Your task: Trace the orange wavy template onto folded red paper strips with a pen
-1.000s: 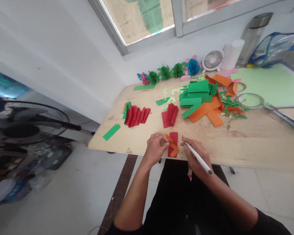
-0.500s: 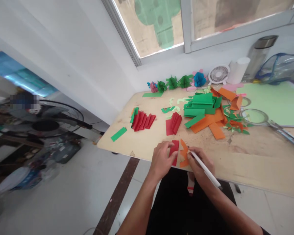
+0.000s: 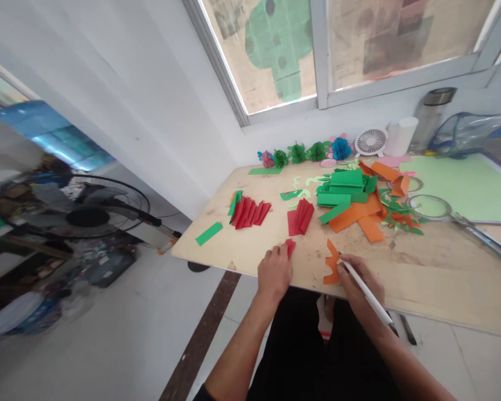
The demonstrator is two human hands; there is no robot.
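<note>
My left hand is closed over a red folded paper piece by the table's front edge. Only the top of that piece shows; the fingers hide the rest. To the right, my right hand grips a white pen, which slants back over the hand. An orange paper cutout with a wavy edge lies at the fingertips of this hand, which touch its right side. Beyond the left hand rests a small stack of folded red paper.
Fanned red papers and a green strip lie on the left. Green folded papers and orange papers are piled mid-table. Scissors or a cutter, a small white fan and paper flowers are farther off.
My right hand has shifted right with the pen and orange cutout, widening the gap to the red piece. My left hand's fingers have closed over the red piece. The view has tilted slightly.
</note>
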